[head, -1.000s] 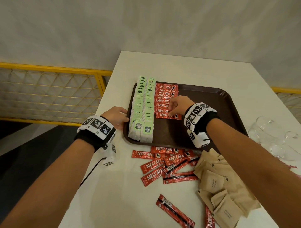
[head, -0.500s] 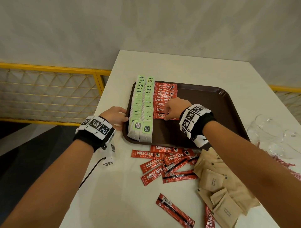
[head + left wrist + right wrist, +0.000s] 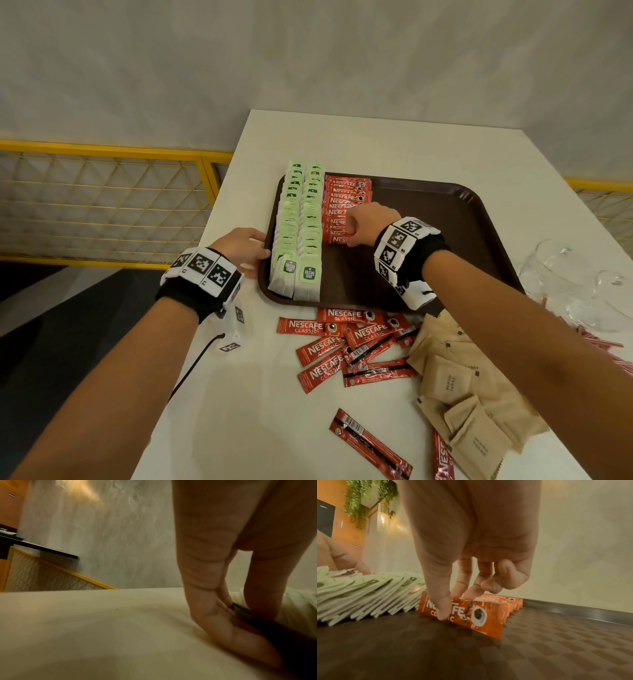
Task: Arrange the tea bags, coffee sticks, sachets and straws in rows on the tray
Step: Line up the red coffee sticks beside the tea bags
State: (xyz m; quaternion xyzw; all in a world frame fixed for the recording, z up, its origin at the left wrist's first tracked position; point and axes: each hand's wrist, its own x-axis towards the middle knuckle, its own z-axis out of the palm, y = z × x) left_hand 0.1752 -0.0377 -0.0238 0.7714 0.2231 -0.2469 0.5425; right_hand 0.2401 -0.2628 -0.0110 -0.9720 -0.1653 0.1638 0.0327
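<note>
While left hand (image 3: pixel 245 247) grips the tray (image 3: pixel 445 219) rim, right hand (image 3: pixel 368 224) pinches the nearest coffee stick (image 3: pixel 462 614) beside 2 tea bag rows (image 3: pixel 299 226).

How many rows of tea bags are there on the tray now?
2. The left tea bag row runs along the tray at its left edge; the right tea bag row lies beside it, next to the coffee sticks. None seems hidden.
</note>
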